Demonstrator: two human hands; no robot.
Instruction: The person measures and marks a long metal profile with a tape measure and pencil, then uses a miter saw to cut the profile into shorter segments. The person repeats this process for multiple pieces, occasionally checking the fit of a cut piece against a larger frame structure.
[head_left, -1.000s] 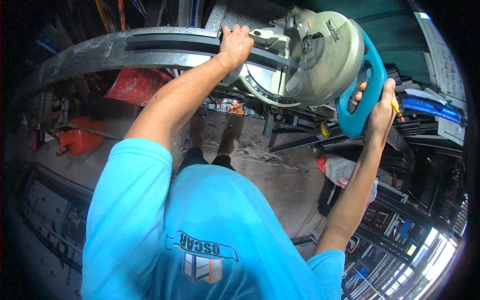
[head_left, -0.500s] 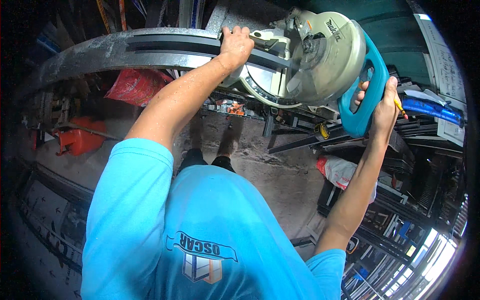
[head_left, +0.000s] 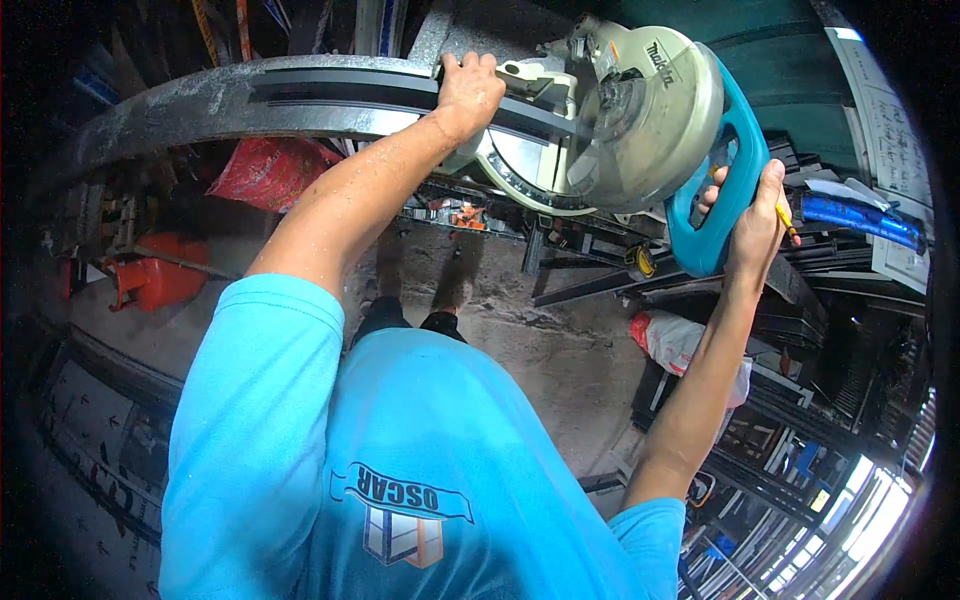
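A mitre saw (head_left: 655, 125) with a pale guard and a teal handle (head_left: 742, 150) stands at the upper right. My right hand (head_left: 752, 218) is wrapped round that handle, and a thin yellow pencil-like stick (head_left: 787, 222) juts out beside it. To the left, my left hand (head_left: 470, 95) is closed over a long dark metal profile (head_left: 350, 86), which lies along the bench and runs into the saw. The profile's right end and the blade's contact with it are hidden by the guard.
Below the bench hangs a red plastic sack (head_left: 270, 172), with an orange container (head_left: 162, 270) on the floor at left. A yellow tape measure (head_left: 640, 262), a white sack (head_left: 672, 340) and racks of metal bars (head_left: 800, 470) are on the right. A blue roll (head_left: 862, 222) lies beyond my right hand.
The saw's handle and my right hand have shifted slightly left. My left hand keeps its place on the profile.
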